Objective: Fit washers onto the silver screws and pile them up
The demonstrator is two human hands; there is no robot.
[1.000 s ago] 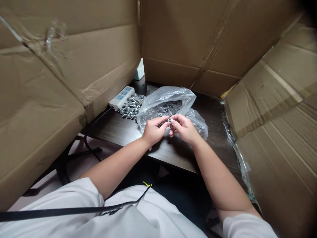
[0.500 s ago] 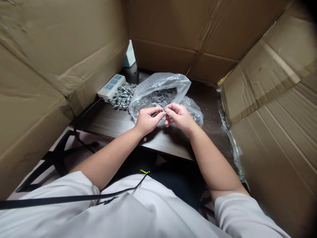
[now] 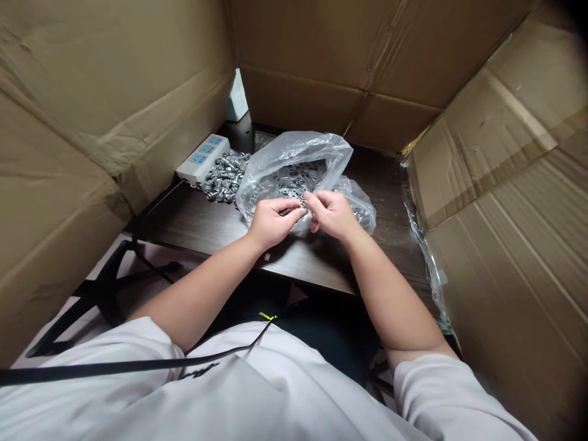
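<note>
My left hand [image 3: 273, 222] and my right hand [image 3: 334, 214] meet fingertip to fingertip in front of an open clear plastic bag [image 3: 294, 146]. Thumb and forefinger of each hand are pinched together around a small shiny metal piece [image 3: 302, 206], too small to make out in kind. Inside the bag lie many small metal parts [image 3: 290, 192], some looking like flat rings. Left of the bag, a pile of shiny metal fittings [image 3: 225, 174] with rounded heads rests on the dark table [image 3: 202, 229].
A white power strip [image 3: 203, 159] stands at the table's left, beside the pile. Tall cardboard walls [image 3: 316, 79] enclose the left, back and right. A small pale piece [image 3: 267, 257] lies near the front edge. A white box-like object [image 3: 237, 98] stands in the back left corner.
The right fingers have shifted slightly and curled more at the metal piece. The left hand stays almost in place. The whole view has moved a little.
</note>
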